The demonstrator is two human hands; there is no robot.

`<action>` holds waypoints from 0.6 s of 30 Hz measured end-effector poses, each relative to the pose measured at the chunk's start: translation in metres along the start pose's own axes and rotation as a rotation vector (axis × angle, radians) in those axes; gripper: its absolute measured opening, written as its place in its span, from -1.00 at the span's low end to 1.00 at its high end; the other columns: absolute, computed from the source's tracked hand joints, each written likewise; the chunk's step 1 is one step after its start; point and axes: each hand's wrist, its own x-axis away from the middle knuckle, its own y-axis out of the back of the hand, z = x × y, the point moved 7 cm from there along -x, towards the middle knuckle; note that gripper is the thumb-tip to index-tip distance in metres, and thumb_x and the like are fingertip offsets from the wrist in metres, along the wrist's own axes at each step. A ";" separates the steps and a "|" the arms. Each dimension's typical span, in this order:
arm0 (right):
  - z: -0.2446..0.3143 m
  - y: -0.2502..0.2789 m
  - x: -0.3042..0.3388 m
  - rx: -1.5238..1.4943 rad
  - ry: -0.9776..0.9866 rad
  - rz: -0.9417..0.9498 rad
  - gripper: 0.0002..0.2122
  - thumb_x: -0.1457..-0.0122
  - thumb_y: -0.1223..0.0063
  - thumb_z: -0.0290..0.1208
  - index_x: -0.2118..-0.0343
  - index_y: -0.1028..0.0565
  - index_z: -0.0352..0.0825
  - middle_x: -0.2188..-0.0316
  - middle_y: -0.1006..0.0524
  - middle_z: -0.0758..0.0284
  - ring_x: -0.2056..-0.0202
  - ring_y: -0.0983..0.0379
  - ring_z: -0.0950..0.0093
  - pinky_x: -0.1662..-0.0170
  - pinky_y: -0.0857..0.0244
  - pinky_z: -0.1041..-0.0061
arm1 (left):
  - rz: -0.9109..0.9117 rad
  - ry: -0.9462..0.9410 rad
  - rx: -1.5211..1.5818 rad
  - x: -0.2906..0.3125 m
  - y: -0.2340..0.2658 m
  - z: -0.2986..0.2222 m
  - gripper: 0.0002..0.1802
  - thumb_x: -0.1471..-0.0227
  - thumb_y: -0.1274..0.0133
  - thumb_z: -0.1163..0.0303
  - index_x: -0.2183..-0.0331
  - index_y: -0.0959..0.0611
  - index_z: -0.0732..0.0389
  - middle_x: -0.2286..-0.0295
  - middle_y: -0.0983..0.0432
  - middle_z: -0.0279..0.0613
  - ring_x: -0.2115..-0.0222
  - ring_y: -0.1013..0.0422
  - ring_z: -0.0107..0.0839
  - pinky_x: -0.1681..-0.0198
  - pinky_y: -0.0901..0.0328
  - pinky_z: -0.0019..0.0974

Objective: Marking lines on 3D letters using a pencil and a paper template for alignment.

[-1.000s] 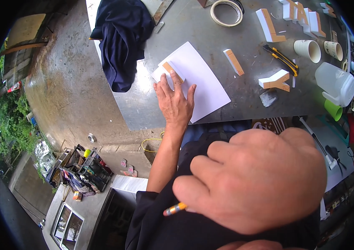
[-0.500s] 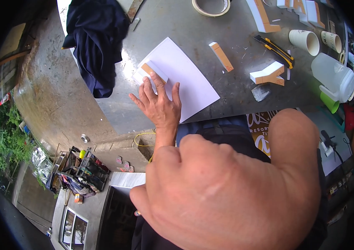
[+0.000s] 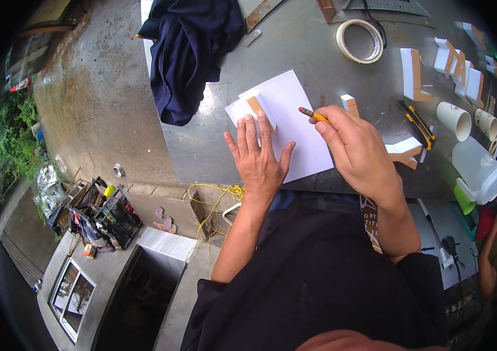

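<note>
Left hand [image 3: 258,161] lies flat and open, fingers spread, pinning the small block [image 3: 254,106] onto the paper [image 3: 295,126] so neither slides. Right hand [image 3: 356,151] pinches a pencil [image 3: 313,114], tip over the sheet just beside the block, on the grey surface [image 3: 318,70].
</note>
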 end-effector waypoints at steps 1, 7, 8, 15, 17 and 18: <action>-0.006 -0.007 0.001 0.000 0.013 -0.002 -0.82 -0.34 0.02 -0.37 0.23 -0.47 -0.41 0.47 -0.48 0.11 0.37 -0.47 0.07 0.33 -0.29 0.19 | -0.012 0.002 -0.006 0.003 0.002 0.000 0.05 0.03 -0.26 -0.15 -0.29 -0.29 0.30 -0.19 -0.24 0.17 -0.29 -0.09 0.08 -0.38 0.27 0.26; -0.032 -0.004 -0.003 -0.074 0.044 -0.140 -0.80 -0.29 -0.08 -0.39 0.18 -0.58 -0.44 0.48 -0.47 0.27 0.48 -0.39 0.36 0.37 -0.26 0.37 | -0.040 0.021 0.099 0.007 -0.003 0.000 0.13 0.09 -0.31 -0.19 -0.31 -0.26 0.27 -0.22 -0.18 0.22 -0.32 -0.05 0.13 -0.35 0.15 0.29; -0.032 0.001 -0.006 -0.100 -0.035 -0.138 -0.80 -0.27 -0.12 -0.41 0.17 -0.59 -0.45 0.48 -0.47 0.30 0.48 -0.36 0.44 0.38 -0.25 0.43 | -0.042 0.029 0.099 0.007 -0.005 0.001 0.13 0.09 -0.31 -0.19 -0.31 -0.26 0.27 -0.22 -0.18 0.22 -0.32 -0.05 0.13 -0.35 0.15 0.29; -0.045 0.009 -0.021 -0.276 -0.209 -0.126 -0.84 -0.32 -0.11 -0.40 0.15 -0.59 -0.37 0.42 -0.53 0.47 0.43 -0.35 0.73 0.38 -0.22 0.66 | -0.033 0.052 0.121 0.006 -0.003 0.002 0.02 0.01 -0.22 -0.17 -0.28 -0.32 0.28 -0.21 -0.22 0.17 -0.31 -0.06 0.10 -0.34 0.12 0.28; -0.041 0.007 -0.026 -0.342 -0.197 -0.158 -0.86 -0.30 -0.10 -0.45 0.21 -0.59 -0.42 0.42 -0.58 0.41 0.37 -0.45 0.68 0.28 -0.32 0.63 | -0.025 0.062 0.080 0.008 -0.005 0.003 0.01 0.00 -0.21 -0.19 -0.28 -0.33 0.26 -0.21 -0.23 0.12 -0.31 -0.06 0.06 -0.34 0.13 0.28; -0.039 0.003 -0.029 -0.333 -0.195 -0.149 -0.86 -0.30 -0.10 -0.45 0.21 -0.59 -0.42 0.42 -0.58 0.41 0.37 -0.45 0.68 0.28 -0.32 0.63 | -0.044 0.065 0.056 0.008 -0.005 0.003 0.02 0.04 -0.24 -0.22 -0.27 -0.35 0.22 -0.20 -0.25 0.07 -0.30 -0.09 -0.01 -0.34 0.16 0.27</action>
